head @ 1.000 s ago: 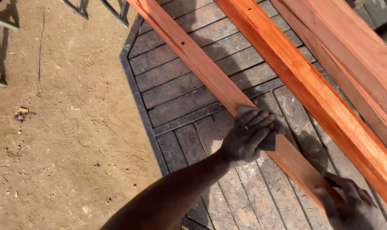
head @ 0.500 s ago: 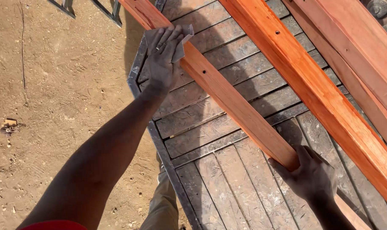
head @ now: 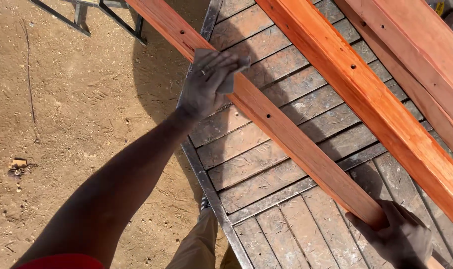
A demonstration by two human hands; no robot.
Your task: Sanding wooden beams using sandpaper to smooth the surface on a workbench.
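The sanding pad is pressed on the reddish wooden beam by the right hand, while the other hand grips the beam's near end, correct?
Not quite: in the head view the left hand presses the sanding pad on the reddish wooden beam; the right hand grips its near end.

An outdoor carpentry yard: bare sandy ground [head: 72, 124] at nine o'clock, a weathered slatted counter [head: 266, 164] in a metal frame at centre, and long reddish timber beams [head: 381, 114] lying across it toward two o'clock.
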